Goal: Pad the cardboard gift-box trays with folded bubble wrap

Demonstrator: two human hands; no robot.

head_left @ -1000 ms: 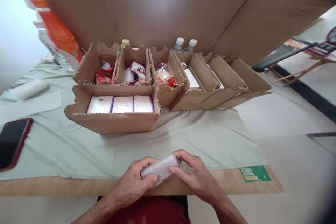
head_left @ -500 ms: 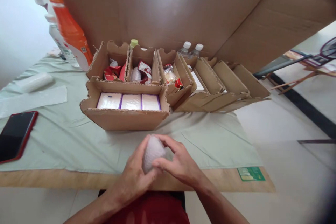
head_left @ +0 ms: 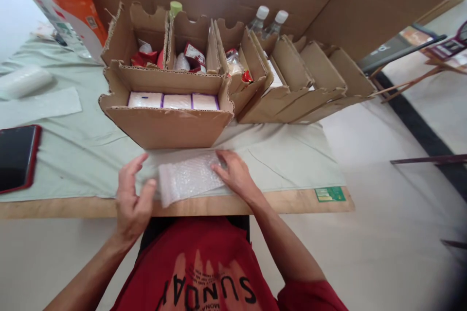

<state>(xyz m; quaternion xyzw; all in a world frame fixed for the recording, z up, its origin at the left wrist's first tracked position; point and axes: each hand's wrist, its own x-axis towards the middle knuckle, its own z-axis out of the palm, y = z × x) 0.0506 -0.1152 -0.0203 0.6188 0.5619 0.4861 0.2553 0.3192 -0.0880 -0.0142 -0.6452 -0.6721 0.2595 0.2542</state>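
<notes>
- Spreading bubble wrap sheet [head_left: 188, 178] flat at desk [head_left: 91, 208] edge, between both hands.
- Right hand [head_left: 233, 175] pressing its right end; left hand [head_left: 132, 199] open, just off its left end.
- Next, likely: something to wrap from cardboard box [head_left: 164, 126] beyond the fingers.

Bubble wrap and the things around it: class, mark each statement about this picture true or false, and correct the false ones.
1. The bubble wrap lies flat on the table. True.
2. The right hand rests on the wrap's right end. True.
3. The left hand grips a bottle. False: it holds nothing and hovers open by the wrap's left end.
4. The phone lies inside the front box. False: it lies on the cloth at the far left, and the box holds three white packs.
5. Two clear bottles with white caps stand behind the boxes. True.
</notes>
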